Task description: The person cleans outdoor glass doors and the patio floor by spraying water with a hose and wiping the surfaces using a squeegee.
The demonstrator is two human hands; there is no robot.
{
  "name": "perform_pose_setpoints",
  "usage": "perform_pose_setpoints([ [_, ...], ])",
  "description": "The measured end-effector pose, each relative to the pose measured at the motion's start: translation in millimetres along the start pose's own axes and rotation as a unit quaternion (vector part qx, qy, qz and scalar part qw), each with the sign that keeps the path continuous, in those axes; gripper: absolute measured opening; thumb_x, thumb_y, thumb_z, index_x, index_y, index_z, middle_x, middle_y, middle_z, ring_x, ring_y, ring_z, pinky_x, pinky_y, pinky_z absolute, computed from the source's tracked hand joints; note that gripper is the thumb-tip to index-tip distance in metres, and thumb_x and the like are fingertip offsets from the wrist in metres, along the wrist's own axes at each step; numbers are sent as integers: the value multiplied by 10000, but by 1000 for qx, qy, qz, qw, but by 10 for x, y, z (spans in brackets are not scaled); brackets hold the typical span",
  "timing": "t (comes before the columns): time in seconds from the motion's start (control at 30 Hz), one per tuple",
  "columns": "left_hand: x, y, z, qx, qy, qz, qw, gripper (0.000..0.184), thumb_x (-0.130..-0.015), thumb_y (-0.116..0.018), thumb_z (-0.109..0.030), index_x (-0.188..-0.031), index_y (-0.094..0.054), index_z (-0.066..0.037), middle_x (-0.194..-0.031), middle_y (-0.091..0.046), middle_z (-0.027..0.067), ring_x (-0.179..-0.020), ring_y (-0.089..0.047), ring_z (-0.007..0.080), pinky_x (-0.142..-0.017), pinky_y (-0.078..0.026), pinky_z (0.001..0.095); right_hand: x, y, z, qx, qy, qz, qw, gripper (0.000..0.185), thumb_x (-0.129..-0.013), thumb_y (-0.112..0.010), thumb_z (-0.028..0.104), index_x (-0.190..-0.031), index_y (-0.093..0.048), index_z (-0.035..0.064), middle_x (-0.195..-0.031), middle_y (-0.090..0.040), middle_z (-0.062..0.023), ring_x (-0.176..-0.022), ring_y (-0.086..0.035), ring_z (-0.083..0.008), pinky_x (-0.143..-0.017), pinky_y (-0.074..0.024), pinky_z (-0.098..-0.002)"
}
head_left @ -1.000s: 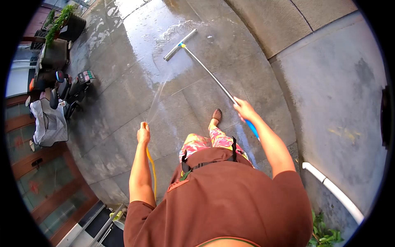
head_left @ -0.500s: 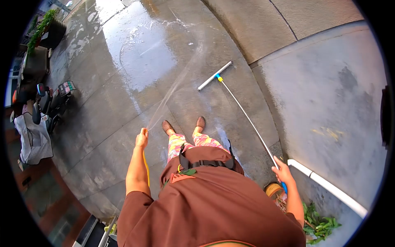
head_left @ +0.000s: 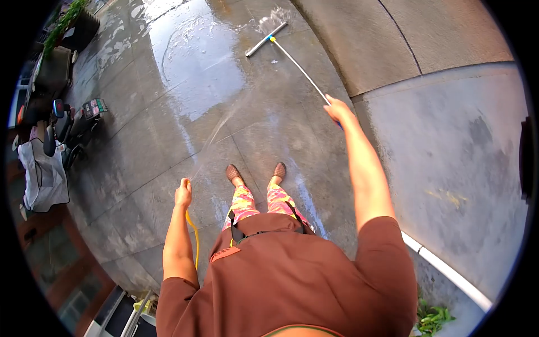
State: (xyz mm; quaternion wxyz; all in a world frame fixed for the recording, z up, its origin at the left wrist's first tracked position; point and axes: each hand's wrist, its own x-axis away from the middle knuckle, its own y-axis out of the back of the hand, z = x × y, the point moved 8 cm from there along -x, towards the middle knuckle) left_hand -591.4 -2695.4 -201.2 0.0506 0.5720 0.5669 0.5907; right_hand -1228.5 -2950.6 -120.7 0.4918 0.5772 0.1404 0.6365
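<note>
My left hand [head_left: 183, 192] is closed around the end of a yellow hose [head_left: 196, 236], which trails down beside my arm. A thin jet of water [head_left: 216, 132] leaves it and runs forward over the wet paving. Out in front, my right hand [head_left: 339, 110] grips the handle end of a floor squeegee [head_left: 300, 70], with a little blue showing under the fingers. Its wide grey blade [head_left: 258, 45] rests on the floor far ahead, and water splashes up just beyond it. A blue and yellow joint [head_left: 272, 39] links pole and blade.
A parked scooter [head_left: 84, 118] and a pale grey cover [head_left: 42, 177] stand at left, with planters [head_left: 78, 31] beyond. On the right rises a grey wall [head_left: 449, 146] with a white pipe [head_left: 449, 272] low down, near green leaves [head_left: 432, 320]. My shoes [head_left: 234, 172] stand on wet paving.
My right arm has reached forward, pushing the squeegee away from me and slightly left; water now splashes past its blade. My left hand has shifted a little left, still with the hose.
</note>
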Motion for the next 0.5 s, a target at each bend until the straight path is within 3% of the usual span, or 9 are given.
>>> perform_pose_setpoints([
  [0.07, -23, 114, 152, -6, 20, 0, 1000, 276, -948, -488, -290, -1187, -489, -151, -1014, -651, 219, -968, -605, 425, -788, -485, 491, 16, -35, 578, -15, -51, 18, 998, 565, -907, -563, 257, -1429, -362, 178, -1109, -626, -225, -875, -655, -351, -782, -513, -418],
  [0.1, -74, 142, 242, 6, 8, -14, 1000, 276, -950, -485, -296, -1188, -489, -157, -1014, -651, 219, -959, -607, 427, -784, -486, 491, -22, -103, 659, -4, -46, 3, 999, 567, -907, -569, 275, -1429, -365, 187, -991, -664, -198, -660, -650, -297, -668, -521, -414],
  [0.2, -111, 261, 283, -10, 2, -17, 1000, 271, -952, -481, -298, -1185, -490, -160, -1013, -654, 213, -954, -610, 425, -781, -488, 490, -136, -437, 403, -15, 61, -8, 998, 565, -903, -581, 285, -1423, -380, 193, -990, -667, -183, -658, -648, -283, -663, -518, -409],
  [0.23, -104, 266, 289, -5, 11, -14, 1000, 269, -952, -480, -299, -1183, -490, -160, -1012, -654, 212, -954, -611, 424, -782, -487, 490, -220, -609, 120, 51, 204, -105, 972, 562, -896, -591, 285, -1414, -396, 188, -1005, -664, -191, -669, -653, -290, -668, -520, -405],
  [0.27, -115, 263, 304, 2, 18, -10, 1000, 268, -953, -480, -299, -1181, -491, -160, -1010, -654, 212, -953, -611, 423, -782, -486, 490, 337, -451, 194, -43, 6, 69, 997, 576, -880, -592, 307, -1409, -402, 183, -1249, -571, -173, -1106, -580, -322, -947, -455, -392],
  [0.3, -131, 273, 306, 10, 25, -8, 1000, 266, -953, -479, -300, -1179, -491, -160, -1009, -654, 211, -953, -612, 422, -782, -486, 490, 340, -628, -116, -6, 109, -7, 994, 574, -877, -600, 298, -1407, -407, 190, -1279, -549, -179, -1169, -538, -330, -974, -436, -391],
  [0.37, -183, 244, 351, 24, 24, -21, 999, 266, -953, -477, -298, -1181, -490, -161, -1006, -654, 213, -950, -612, 422, -785, -484, 491, 1115, -596, -278, -28, 43, 20, 998, 573, -885, -594, 292, -1414, -396, 192, -1313, -525, -175, -1199, -521, -330, -984, -427, -383],
  [0.5, -215, 265, 385, 17, 24, -48, 998, 291, -944, -493, -330, -1188, -487, -173, -1019, -650, 217, -968, -611, 412, -807, -479, 488, 1994, -667, -630, -19, 75, 9, 997, 596, -870, -624, 257, -1419, -396, 207, -1323, -531, -147, -1218, -516, -303, -1057, -369, -366],
])
